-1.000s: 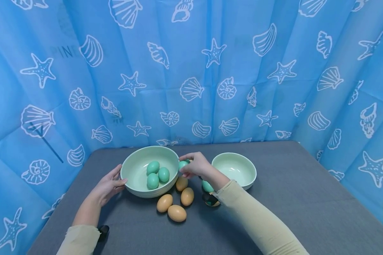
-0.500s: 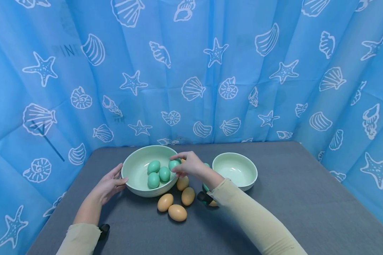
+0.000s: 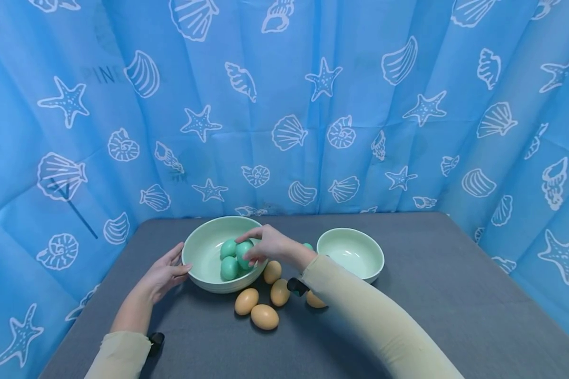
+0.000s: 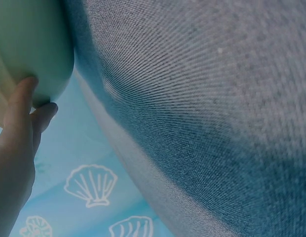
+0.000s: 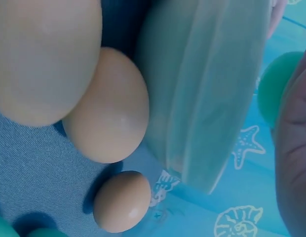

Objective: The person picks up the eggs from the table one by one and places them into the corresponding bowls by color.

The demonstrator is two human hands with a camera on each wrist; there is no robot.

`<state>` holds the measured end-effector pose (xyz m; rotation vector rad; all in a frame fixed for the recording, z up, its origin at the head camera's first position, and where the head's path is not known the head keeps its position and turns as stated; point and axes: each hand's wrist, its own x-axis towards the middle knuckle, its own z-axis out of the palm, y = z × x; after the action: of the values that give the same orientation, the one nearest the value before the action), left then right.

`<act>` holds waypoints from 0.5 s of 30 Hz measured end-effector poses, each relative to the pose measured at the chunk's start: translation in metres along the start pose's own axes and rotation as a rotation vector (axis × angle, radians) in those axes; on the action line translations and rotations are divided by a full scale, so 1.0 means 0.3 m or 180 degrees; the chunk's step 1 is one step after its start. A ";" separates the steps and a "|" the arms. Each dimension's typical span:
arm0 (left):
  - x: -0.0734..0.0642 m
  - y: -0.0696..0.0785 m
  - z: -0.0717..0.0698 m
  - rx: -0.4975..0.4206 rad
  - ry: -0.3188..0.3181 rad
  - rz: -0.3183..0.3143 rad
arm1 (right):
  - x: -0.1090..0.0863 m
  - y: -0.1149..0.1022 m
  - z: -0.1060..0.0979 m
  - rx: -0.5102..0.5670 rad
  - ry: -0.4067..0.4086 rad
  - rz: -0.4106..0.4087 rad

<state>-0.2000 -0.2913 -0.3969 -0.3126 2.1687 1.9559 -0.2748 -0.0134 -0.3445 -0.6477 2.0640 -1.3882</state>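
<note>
My right hand pinches a green egg between thumb and fingers, over the right side of the larger pale green bowl. In the right wrist view that held green egg shows above the rim, partly behind the hand. Other green eggs lie together inside the bowl, one of them largely covered by the held egg. My left hand rests against the bowl's left side, its thumb and fingers fairly straight. The left wrist view shows digits of the left hand touching the outer wall.
Several brown eggs lie on the grey tabletop right and front of the larger bowl. A smaller pale green bowl stands at the right. Another green egg is partly hidden behind the right forearm. A blue shell-print curtain hangs behind.
My right hand has carried the green egg leftward, from beside the larger bowl's right rim to over the eggs inside. The left hand has stayed at the bowl's left side.
</note>
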 end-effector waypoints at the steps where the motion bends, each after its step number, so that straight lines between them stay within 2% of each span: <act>1: -0.001 0.000 0.000 0.0002 -0.0004 0.0001 | 0.008 0.000 0.000 -0.0021 -0.0032 -0.0003; 15: -0.004 -0.002 0.000 -0.0052 -0.0037 0.0031 | 0.076 0.002 0.010 0.0018 -0.0148 0.0103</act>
<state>-0.1988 -0.2913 -0.3971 -0.2930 2.1521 1.9764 -0.2894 -0.0304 -0.3502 -0.6354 2.0248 -1.3481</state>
